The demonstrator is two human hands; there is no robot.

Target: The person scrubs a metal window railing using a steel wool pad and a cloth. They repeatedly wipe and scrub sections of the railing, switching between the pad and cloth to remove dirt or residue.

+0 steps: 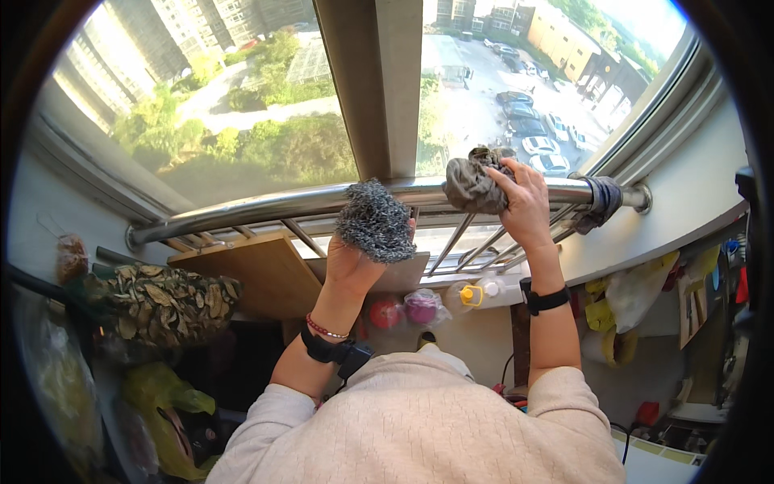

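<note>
A large tangle of steel wool (374,222) rests in my left hand (353,264), against the near side of the metal railing (274,203). The fingers of that hand are mostly hidden behind the wool. My right hand (526,200) is closed on a crumpled grey-brown rag (476,185), which lies over the top bar of the railing. Farther right, a dark grey cloth (601,203) is wrapped around the bar near its end mount.
Windows with a thick frame post (355,89) rise behind the railing. Left stand a wooden board (242,270) and a bag of dried slices (173,306). Below are a bottle with a yellow handle (470,296) and wrapped red and purple things (423,306). Bags (641,290) hang at right.
</note>
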